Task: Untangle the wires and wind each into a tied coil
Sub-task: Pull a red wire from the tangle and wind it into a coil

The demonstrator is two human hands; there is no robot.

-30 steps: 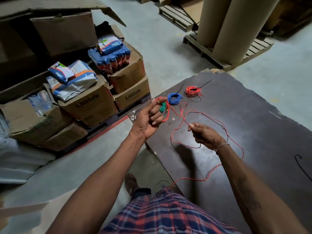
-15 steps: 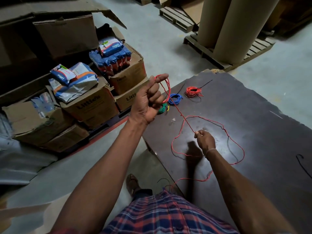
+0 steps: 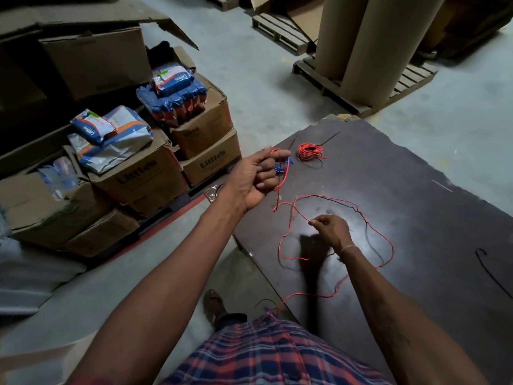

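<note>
The red wire (image 3: 358, 209) is spread in loose loops over the dark board (image 3: 416, 218), with one end wound in a few turns round the raised fingers of the left hand (image 3: 254, 182) and the other run trailing off the board's near edge toward the plaid shirt (image 3: 263, 354). The turns are held on the left hand by its curled fingers, and a short tail hangs below it. The wire is pinched at a point further along between the thumb and fingertips of the right hand (image 3: 331, 229), which is placed at about five o'clock from the left hand, low over the board.

Two finished coils are seen at the board's far end: a red coil (image 3: 309, 151) at about one o'clock from the left hand, and a blue coil (image 3: 280, 168) partly hidden behind the left fingers. A black wire (image 3: 488, 270) lies apart at the board's right edge, at three o'clock from the right hand.

The step in hand is judged to be the winding of the red wire, early on, since most of its length is not yet taken up. The next move calls for the pinched stretch to be carried up and laid round the left fingers beside the existing turns, with slack fed evenly so that the crossed loops on the board are not drawn into a knot. Tying is left for later.
</note>
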